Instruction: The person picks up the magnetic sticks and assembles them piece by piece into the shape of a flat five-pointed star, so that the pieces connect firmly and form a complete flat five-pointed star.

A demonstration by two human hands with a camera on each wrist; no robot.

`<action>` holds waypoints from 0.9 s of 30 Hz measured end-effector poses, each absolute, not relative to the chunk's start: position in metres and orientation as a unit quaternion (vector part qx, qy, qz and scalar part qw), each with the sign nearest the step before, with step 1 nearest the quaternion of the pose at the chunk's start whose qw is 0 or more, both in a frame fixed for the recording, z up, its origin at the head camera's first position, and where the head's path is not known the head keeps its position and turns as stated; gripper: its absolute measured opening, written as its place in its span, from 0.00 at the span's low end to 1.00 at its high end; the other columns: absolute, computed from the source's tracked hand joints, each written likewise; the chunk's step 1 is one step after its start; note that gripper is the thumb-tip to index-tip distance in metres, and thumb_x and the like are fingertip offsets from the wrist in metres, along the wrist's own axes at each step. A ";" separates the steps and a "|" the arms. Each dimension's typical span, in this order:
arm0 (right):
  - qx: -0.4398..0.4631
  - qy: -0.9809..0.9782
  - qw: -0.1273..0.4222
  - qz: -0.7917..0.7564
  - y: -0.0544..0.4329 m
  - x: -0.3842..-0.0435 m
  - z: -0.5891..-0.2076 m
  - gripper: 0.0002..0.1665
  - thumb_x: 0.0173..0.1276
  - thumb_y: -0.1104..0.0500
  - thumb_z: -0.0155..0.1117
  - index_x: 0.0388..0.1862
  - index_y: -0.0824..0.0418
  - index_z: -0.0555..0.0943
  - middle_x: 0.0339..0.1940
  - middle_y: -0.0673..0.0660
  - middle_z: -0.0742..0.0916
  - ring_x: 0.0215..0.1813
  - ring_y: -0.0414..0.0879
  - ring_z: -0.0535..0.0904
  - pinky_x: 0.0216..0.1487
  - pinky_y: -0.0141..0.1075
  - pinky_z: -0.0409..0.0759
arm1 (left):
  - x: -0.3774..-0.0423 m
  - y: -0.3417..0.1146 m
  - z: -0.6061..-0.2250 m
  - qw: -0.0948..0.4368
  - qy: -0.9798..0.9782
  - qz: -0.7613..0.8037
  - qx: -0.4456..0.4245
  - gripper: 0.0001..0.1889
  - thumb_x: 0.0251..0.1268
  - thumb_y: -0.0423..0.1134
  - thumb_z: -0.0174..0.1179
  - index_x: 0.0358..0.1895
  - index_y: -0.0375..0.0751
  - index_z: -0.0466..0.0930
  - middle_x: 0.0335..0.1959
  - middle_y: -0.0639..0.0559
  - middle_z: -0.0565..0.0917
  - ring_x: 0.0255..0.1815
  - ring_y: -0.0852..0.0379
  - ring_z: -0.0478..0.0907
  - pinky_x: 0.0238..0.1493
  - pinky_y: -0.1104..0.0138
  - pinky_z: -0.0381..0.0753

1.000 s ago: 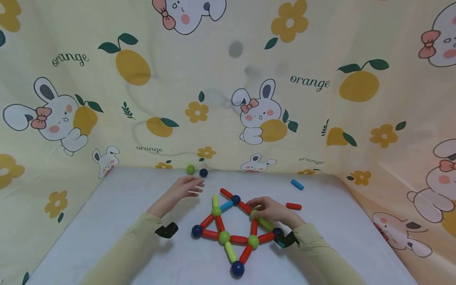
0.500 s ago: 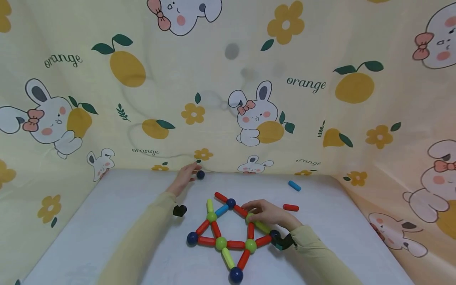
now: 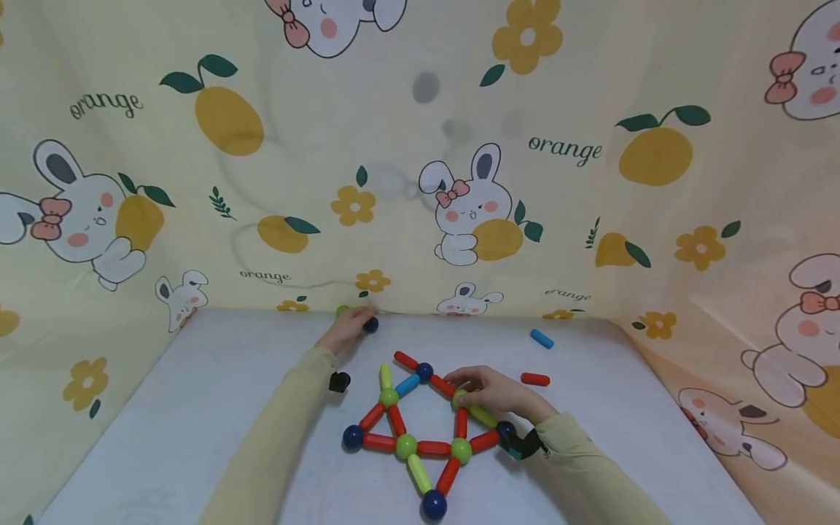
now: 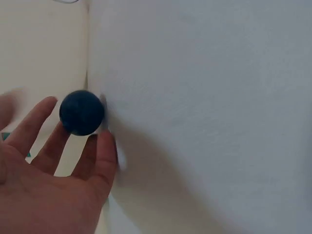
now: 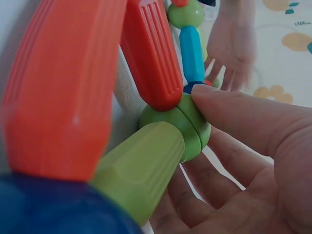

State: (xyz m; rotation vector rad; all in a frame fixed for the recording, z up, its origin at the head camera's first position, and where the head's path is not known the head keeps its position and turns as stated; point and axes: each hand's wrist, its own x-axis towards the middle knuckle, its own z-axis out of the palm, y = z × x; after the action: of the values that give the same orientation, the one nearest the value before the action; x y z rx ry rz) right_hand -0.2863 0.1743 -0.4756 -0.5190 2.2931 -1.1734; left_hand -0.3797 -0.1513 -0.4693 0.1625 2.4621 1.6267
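At the back of the table my left hand is beside a loose dark blue ball. In the left wrist view its fingers are spread and loosely bent around the ball's near side, without a visible grip. A loose green ball shows partly behind that hand. My right hand holds a green ball at the right corner of a frame of rods and balls, thumb on one side and fingers behind. Red rods, a blue rod and yellow-green rods join this flat frame.
A loose blue rod and a loose red rod lie at the back right of the white table. A printed cloth with rabbits and oranges rises behind the table and along its sides.
My left hand has reached forward to the loose balls, covering the green one half a second ago, then shifted right to the dark blue one. My right hand has stayed on the frame.
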 end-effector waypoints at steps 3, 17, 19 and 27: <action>-0.187 0.843 0.255 -0.435 0.173 -0.285 -0.474 0.26 0.65 0.54 0.66 0.62 0.56 0.76 0.54 0.54 0.81 0.54 0.50 0.75 0.56 0.47 0.76 | -0.377 -0.150 -0.476 0.072 0.859 0.498 0.097 0.17 0.71 0.32 0.53 0.61 0.34 0.74 0.61 0.42 0.74 0.57 0.46 0.71 0.57 0.57 0.74; -0.190 0.845 0.251 -0.433 0.173 -0.285 -0.474 0.25 0.66 0.55 0.66 0.61 0.56 0.76 0.53 0.54 0.81 0.53 0.50 0.75 0.56 0.47 0.75 | -0.367 -0.140 -0.485 0.109 0.858 0.492 0.101 0.14 0.66 0.37 0.61 0.53 0.40 0.80 0.51 0.48 0.80 0.47 0.52 0.76 0.44 0.64 0.80; -0.187 0.844 0.252 -0.436 0.173 -0.284 -0.474 0.25 0.66 0.55 0.66 0.61 0.56 0.77 0.53 0.54 0.81 0.53 0.50 0.75 0.56 0.47 0.75 | -0.365 -0.140 -0.485 0.114 0.857 0.493 0.102 0.14 0.65 0.38 0.62 0.53 0.40 0.80 0.49 0.49 0.80 0.46 0.52 0.76 0.43 0.65 0.80; -0.180 0.843 0.252 -0.439 0.172 -0.283 -0.473 0.24 0.66 0.56 0.66 0.61 0.56 0.77 0.53 0.54 0.81 0.54 0.50 0.75 0.57 0.48 0.75 | -0.359 -0.138 -0.486 0.124 0.850 0.499 0.114 0.14 0.65 0.41 0.62 0.51 0.40 0.81 0.45 0.50 0.81 0.41 0.54 0.77 0.40 0.65 0.80</action>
State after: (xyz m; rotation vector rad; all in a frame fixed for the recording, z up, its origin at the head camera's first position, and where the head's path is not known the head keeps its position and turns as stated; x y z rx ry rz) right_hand -0.2828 0.1720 -0.4729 -0.4905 2.2932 -1.1945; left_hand -0.3590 -0.1375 -0.4857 0.3336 2.4767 1.4558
